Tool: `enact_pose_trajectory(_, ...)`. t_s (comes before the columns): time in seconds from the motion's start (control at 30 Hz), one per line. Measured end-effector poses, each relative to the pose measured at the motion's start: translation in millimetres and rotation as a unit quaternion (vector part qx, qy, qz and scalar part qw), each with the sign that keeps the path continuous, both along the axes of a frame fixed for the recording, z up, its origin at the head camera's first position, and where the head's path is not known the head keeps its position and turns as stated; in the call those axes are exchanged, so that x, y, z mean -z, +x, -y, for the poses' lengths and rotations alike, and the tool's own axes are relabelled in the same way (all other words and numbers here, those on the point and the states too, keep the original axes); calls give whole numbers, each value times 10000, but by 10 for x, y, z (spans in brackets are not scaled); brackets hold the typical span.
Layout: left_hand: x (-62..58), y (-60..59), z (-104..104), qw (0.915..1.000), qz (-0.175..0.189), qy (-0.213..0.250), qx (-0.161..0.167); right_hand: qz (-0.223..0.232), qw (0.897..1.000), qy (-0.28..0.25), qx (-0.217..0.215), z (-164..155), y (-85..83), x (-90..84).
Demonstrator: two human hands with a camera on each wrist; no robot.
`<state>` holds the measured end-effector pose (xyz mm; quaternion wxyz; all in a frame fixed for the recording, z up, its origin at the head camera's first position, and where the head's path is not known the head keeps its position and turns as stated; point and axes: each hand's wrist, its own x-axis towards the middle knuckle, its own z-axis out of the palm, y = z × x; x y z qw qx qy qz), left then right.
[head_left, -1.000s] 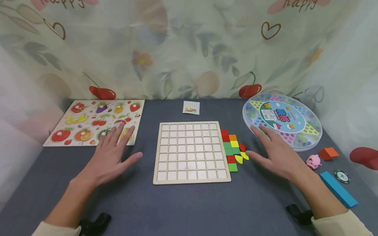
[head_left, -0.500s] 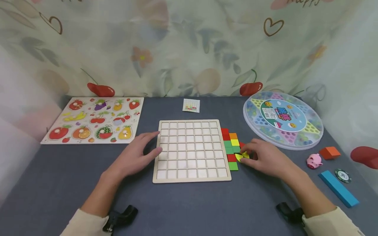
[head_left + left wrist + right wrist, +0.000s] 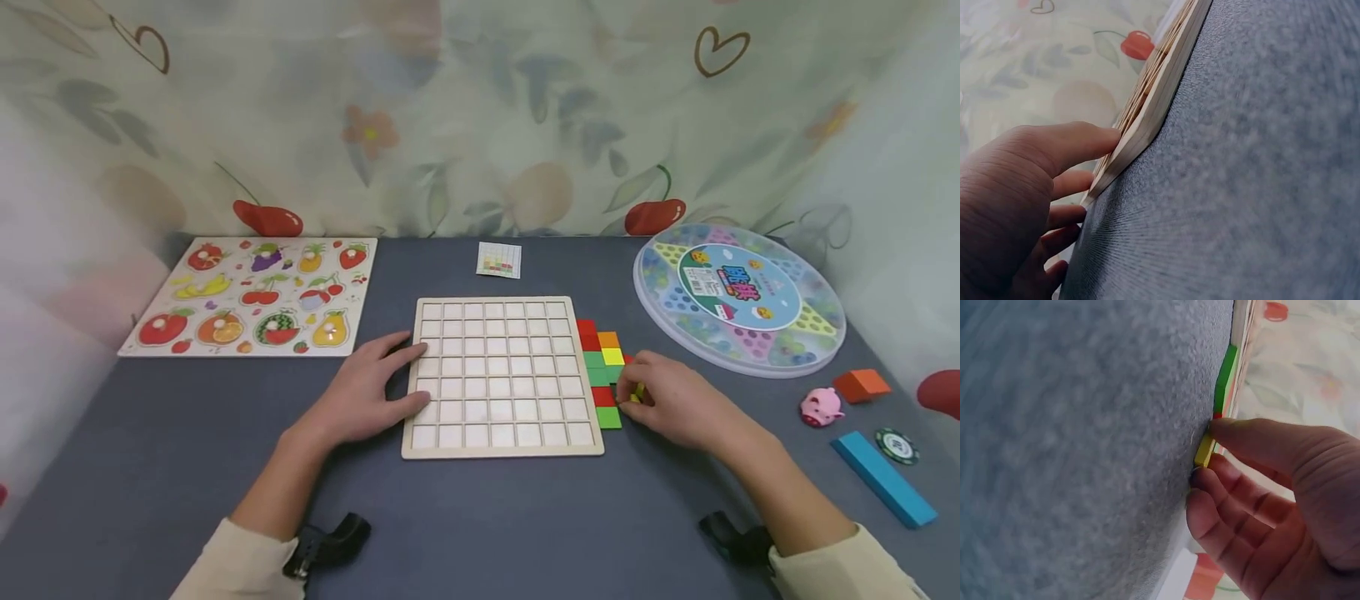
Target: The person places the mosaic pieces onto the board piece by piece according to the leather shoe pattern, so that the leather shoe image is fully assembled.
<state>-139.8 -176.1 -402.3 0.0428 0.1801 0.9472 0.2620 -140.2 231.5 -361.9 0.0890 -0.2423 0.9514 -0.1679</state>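
A pale wooden grid board [image 3: 495,454] lies on the dark table. Along its left edge rests my left hand [image 3: 360,396], thumb and forefinger touching the rim; in the left wrist view the thumb [image 3: 1094,140] lies on the board's side. To the right of the board are flat coloured tiles: red [image 3: 588,335], orange [image 3: 608,340], yellow [image 3: 612,357] and green [image 3: 608,417]. My right hand [image 3: 678,404] pinches a yellow tile [image 3: 1205,449] between thumb and fingers, low at the table. The fingers partly hide the tiles beneath them.
A fruit puzzle board [image 3: 240,300] lies at the back left, and a small pattern card [image 3: 498,260] behind the grid. On the right are a round game box [image 3: 813,346], orange block [image 3: 862,385], pink pig figure [image 3: 821,407], poker chip [image 3: 896,446] and blue bar [image 3: 885,479].
My left hand has moved right, from above the fruit board to the grid board's edge. The right hand has come down onto the yellow tiles and taken hold of one.
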Motion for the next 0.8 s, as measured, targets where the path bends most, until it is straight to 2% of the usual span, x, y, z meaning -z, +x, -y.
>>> enact_pose_trajectory(0.4, 0, 18, 1, 9999, 10, 23, 132, 678, 9974, 234, 112, 36, -14, -72)
enact_pose_trajectory(0.63, 12, 9, -3, 9999, -30, 37, 134, 841, 9962, 211, 130, 11, 0, -85)
enact_pose_trajectory(0.8, 3, 11, 2, 9999, -17, 76, 138, 929, 9952, 90, 304, -1, -11, -186)
